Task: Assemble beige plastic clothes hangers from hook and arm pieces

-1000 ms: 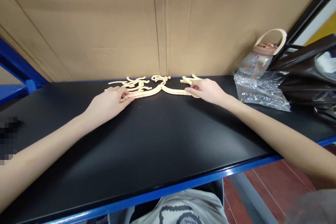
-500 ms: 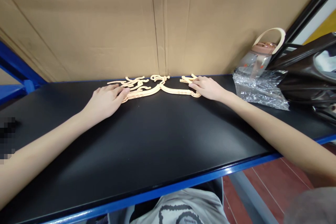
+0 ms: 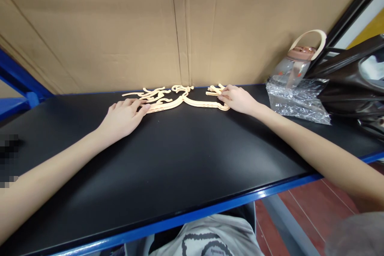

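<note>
Cream-coloured plastic clothes hangers (image 3: pixel 168 106) lie in a stack near the back of the black table, their hooks pointing toward the cardboard. My left hand (image 3: pixel 124 117) is closed around the left end of the front hangers, with the thumb along the near side and the end hidden under the fingers. At the opposite end, my right hand (image 3: pixel 238 100) has its fingers curled over the right tip, where a rounded loop shows under the fingertips. Thin hanger arms (image 3: pixel 156 94) fan out behind my left hand. More slender pieces (image 3: pixel 213 90) stick out beside my right fingers.
Brown cardboard (image 3: pixel 120 28) stands behind the black tabletop (image 3: pixel 180 160), which has a blue metal edge. A clear bottle (image 3: pixel 292 70) with a looped handle, crinkled clear plastic (image 3: pixel 300 104) and a dark brown bag (image 3: pixel 345 80) are at the right.
My left hand has slid slightly to the right along the hangers, covering more of their left end. My right hand and the hangers' middle are almost unchanged.
</note>
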Motion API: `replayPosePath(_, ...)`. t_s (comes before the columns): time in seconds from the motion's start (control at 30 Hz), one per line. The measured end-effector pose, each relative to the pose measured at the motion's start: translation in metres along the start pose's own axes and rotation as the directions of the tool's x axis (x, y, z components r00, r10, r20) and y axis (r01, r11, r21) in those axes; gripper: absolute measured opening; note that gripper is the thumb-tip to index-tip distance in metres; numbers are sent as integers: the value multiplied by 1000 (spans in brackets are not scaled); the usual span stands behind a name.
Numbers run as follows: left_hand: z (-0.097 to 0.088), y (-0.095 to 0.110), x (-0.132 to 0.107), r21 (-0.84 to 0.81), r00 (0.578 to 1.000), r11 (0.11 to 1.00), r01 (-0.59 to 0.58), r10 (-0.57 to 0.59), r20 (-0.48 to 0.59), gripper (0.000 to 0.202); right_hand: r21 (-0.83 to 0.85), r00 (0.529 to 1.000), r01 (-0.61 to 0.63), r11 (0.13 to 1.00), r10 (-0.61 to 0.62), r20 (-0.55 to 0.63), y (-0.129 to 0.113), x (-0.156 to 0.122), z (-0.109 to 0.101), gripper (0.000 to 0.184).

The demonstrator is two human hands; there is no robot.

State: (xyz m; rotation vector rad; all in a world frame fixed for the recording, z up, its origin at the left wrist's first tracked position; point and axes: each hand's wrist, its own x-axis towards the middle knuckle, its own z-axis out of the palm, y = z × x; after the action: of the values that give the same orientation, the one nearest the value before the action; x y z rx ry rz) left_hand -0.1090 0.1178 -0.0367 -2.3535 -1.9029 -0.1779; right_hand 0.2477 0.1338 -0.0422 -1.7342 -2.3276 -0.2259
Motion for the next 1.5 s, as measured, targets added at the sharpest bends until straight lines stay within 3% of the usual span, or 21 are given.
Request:
replayPosePath(0.27,9,-1,1,-66,998,998,10,-14,-64,62,13,1000,-13,1000,13,7,-4,2,1,39)
replayPosePath(0.57,4,2,0,-21,1000,1000,9,-10,-24,66,-1,996,-86,996,86,-28,-10,1,-3,41)
replayPosePath(0.87,5,1,0,-31,999,1000,-1,-1,-39,64,82,973,-140,987,152,-172,-7,1,-3,30)
replayPosePath(1.07,7,2,1,-16,999,1000,-7,6,-45,66,65,972,-141,988,150,-181,-5,1,0,16)
replayPosePath(1.33,8,2,1,-8,999,1000,-1,1,-42,65,91,963,-140,986,157,-220,-8,0,-1,20)
replayPosePath(1.5,8,3,1,-8,998,1000,-18,18,-52,63,130,962,-146,981,172,-211,-23,-4,-10,34)
